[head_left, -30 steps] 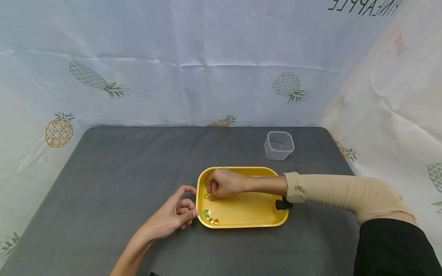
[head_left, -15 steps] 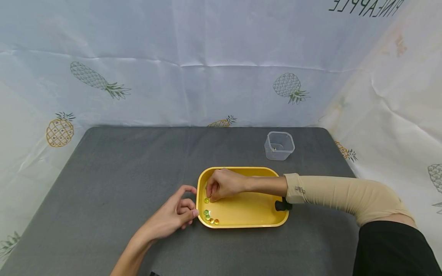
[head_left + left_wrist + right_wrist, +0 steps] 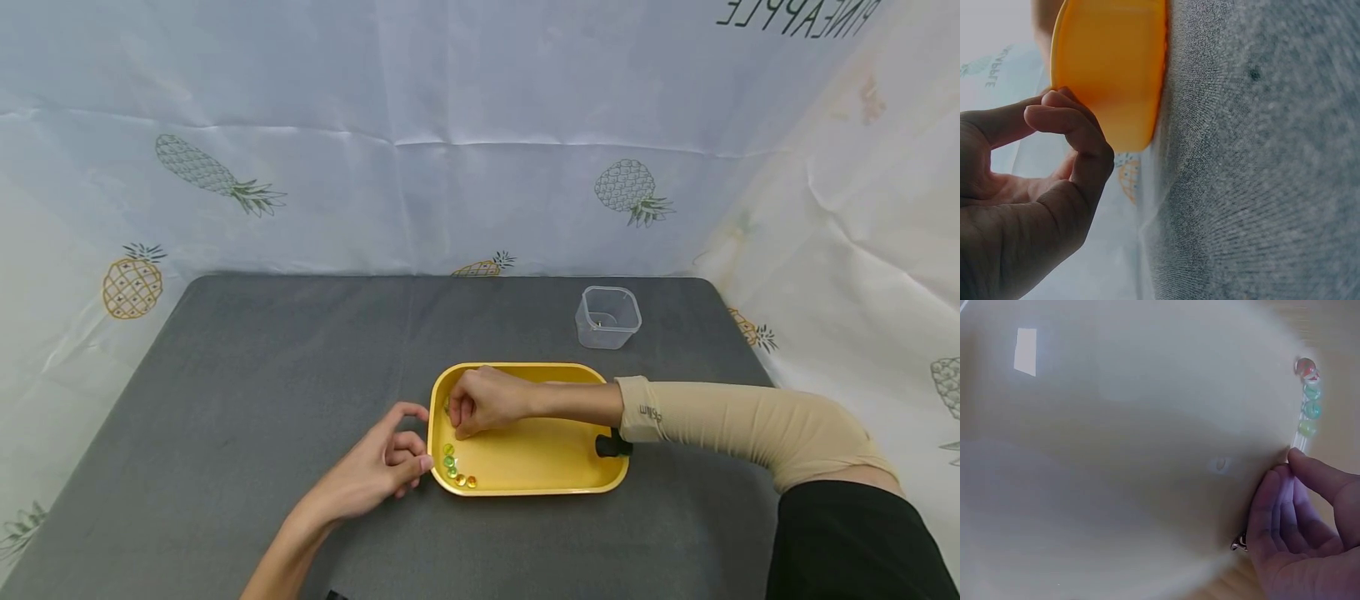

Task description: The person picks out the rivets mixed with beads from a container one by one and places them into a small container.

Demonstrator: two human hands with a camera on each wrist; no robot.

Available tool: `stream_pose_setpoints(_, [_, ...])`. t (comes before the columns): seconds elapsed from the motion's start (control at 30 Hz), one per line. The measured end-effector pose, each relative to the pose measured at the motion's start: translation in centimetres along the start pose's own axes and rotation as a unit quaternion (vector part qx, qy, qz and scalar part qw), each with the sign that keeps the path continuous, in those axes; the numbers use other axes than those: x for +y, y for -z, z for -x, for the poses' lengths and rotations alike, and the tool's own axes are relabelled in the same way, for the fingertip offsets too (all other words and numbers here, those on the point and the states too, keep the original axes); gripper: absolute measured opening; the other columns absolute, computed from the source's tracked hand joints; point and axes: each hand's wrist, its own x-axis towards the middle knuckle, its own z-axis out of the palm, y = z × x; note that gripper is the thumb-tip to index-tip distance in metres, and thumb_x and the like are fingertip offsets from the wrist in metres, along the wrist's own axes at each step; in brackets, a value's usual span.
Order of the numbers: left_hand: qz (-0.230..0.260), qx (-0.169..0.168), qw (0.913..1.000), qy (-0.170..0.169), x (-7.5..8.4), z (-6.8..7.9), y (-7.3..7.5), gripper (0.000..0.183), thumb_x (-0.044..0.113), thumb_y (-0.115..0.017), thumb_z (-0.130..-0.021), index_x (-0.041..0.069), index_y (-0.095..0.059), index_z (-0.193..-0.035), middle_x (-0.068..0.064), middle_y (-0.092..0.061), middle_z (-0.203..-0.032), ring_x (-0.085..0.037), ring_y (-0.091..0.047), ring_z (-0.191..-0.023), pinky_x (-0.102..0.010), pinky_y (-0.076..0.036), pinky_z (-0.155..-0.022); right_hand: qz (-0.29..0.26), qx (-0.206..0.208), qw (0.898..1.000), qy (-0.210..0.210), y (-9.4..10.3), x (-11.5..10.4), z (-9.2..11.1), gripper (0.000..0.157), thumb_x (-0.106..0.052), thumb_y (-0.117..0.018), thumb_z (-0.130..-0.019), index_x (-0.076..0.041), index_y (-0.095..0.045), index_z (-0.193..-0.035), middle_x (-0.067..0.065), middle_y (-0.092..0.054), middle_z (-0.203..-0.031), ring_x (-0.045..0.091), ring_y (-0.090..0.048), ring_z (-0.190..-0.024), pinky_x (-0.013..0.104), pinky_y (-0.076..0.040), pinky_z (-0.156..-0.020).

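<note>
A shallow yellow tray (image 3: 540, 467) lies on the grey table. Inside it, my right hand (image 3: 487, 402) reaches to the left end with loosely bent fingers. The right wrist view shows the thumb (image 3: 1319, 475) close to the fingertips, with nothing visible between them. Several small glass marbles line the tray's near left corner, among them a yellow-green marble (image 3: 448, 449) and an orange marble (image 3: 471, 482). Past my right fingers, a shiny marble (image 3: 1239, 542) is partly hidden. My left hand (image 3: 375, 467) touches the tray's left rim with its fingertips, the thumb at the near corner.
A clear plastic tub (image 3: 607, 318) with a small thing inside stands behind the tray, toward the right. A black wrist camera (image 3: 612, 444) hangs below my right wrist. Pineapple-print cloth (image 3: 420, 200) rises behind the table's back edge.
The yellow-green marble has rolled from beside my right fingers toward the near left corner and joined the row of marbles. Both hands have stayed almost still.
</note>
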Motion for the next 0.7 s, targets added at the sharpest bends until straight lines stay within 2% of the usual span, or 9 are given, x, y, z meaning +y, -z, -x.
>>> stream_pose_setpoints(0.47, [-0.007, 0.003, 1.0, -0.001, 0.04, -0.1, -0.01, 0.053, 0.008, -0.065, -0.106, 0.001, -0.033, -0.148, -0.01, -0.063, -0.093, -0.008, -0.056, -0.066, -0.025, -0.049, -0.06, 0.012, 0.005, 1.0, 0.005, 0.0, -0.03, -0.05, 0.008, -0.005, -0.083, -0.09, -0.011, -0.078, -0.088, -0.003, -0.075, -0.078, -0.004, -0.058, -0.066, 0.012, -0.049, -0.065])
stream_pose_setpoints(0.7, [-0.007, 0.002, 1.0, 0.003, 0.08, 0.02, 0.05, 0.053, 0.009, -0.065, -0.107, 0.002, -0.033, -0.148, -0.011, -0.063, -0.094, -0.009, -0.055, -0.066, -0.026, -0.049, -0.061, -0.013, -0.018, 1.0, 0.015, 0.53, -0.29, 0.07, 0.003, -0.003, -0.08, -0.091, -0.007, -0.079, -0.091, -0.004, -0.072, -0.077, -0.004, -0.058, -0.066, 0.012, -0.049, -0.065])
